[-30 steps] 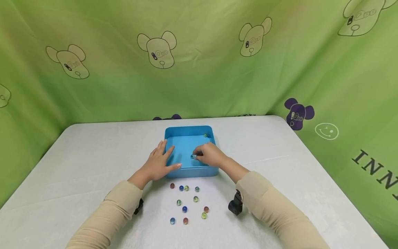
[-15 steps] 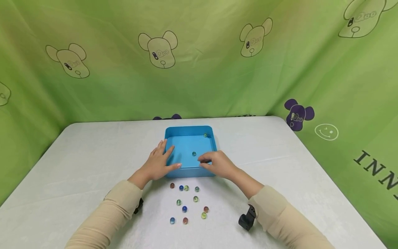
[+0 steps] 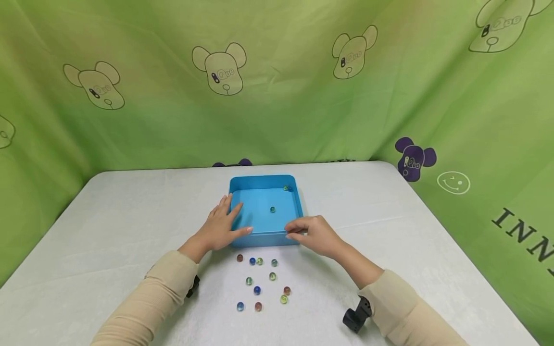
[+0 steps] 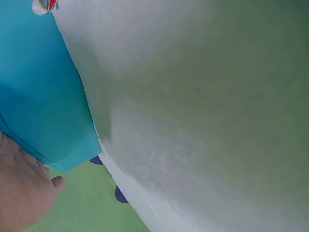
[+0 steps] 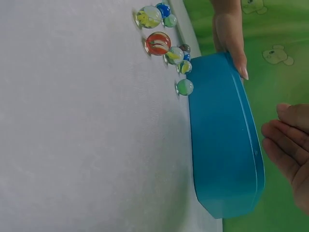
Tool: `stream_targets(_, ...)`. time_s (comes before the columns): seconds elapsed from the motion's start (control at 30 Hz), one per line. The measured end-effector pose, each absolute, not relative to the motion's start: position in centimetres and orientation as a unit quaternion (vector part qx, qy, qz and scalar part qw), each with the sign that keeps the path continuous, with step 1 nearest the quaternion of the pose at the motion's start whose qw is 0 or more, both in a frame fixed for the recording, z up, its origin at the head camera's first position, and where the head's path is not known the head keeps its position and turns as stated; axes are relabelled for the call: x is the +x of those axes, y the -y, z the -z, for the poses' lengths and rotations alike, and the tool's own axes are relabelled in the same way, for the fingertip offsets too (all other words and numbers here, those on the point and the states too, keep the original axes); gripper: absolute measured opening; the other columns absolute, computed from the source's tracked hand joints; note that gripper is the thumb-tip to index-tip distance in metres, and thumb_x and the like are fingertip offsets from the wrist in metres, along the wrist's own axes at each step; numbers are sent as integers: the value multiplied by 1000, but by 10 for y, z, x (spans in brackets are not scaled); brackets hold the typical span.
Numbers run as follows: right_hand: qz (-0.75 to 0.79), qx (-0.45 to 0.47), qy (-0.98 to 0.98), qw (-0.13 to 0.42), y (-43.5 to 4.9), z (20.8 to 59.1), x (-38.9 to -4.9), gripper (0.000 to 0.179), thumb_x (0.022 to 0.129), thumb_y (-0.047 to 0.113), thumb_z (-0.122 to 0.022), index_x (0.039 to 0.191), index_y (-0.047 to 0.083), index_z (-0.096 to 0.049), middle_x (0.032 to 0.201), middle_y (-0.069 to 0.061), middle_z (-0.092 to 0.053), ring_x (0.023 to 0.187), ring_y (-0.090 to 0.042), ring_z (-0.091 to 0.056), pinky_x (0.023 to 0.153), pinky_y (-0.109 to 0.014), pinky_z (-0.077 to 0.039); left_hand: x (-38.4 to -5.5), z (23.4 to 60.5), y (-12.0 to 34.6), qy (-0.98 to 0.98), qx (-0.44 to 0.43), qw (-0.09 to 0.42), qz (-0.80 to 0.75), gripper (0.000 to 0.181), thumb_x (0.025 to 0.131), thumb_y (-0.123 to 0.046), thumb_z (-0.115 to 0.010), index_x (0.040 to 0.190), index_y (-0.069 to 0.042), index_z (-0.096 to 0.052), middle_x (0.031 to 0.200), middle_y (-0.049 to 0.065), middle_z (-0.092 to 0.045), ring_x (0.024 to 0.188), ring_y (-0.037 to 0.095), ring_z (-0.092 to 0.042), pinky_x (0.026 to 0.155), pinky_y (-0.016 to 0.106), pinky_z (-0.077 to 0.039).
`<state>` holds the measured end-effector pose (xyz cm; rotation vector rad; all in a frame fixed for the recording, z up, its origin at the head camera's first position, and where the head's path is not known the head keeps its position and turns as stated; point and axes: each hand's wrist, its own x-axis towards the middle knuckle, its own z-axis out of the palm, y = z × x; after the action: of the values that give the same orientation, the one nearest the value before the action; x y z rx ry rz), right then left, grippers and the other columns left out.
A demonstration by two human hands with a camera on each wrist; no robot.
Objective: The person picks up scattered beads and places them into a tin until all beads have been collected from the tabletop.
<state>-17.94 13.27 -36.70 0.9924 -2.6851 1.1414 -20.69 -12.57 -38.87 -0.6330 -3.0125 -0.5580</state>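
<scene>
My left hand rests with spread fingers on the left and near edge of a blue open box. My right hand is above the box's near right corner, fingers loosely bent, with nothing seen between them. The right wrist view shows those fingers apart from the box wall. Inside the box, a green marble lies on the floor, while a yellow-green marble and a dark blue marble sit in the far right corner.
Several glass marbles lie on the white table in front of the box, among them a blue one, a reddish one and a yellow one. A green curtain hangs behind the table.
My right hand has let go of the green marble and drawn back right and toward me, out over the rim. The marble has rolled slightly away. My left hand has stayed put.
</scene>
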Motion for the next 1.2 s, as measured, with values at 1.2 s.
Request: stream_targets(1.2,-353,371,844,-158,-135,381,-137,10,76,5,-64,85,2,-67,82,-2,-65,70,-1,-57,64,-17,-46,-206,386,126,961,-200,0,191,83,78,-61,-42,137,-6,-23,142,18,-1,128,31,4,99,50,-9)
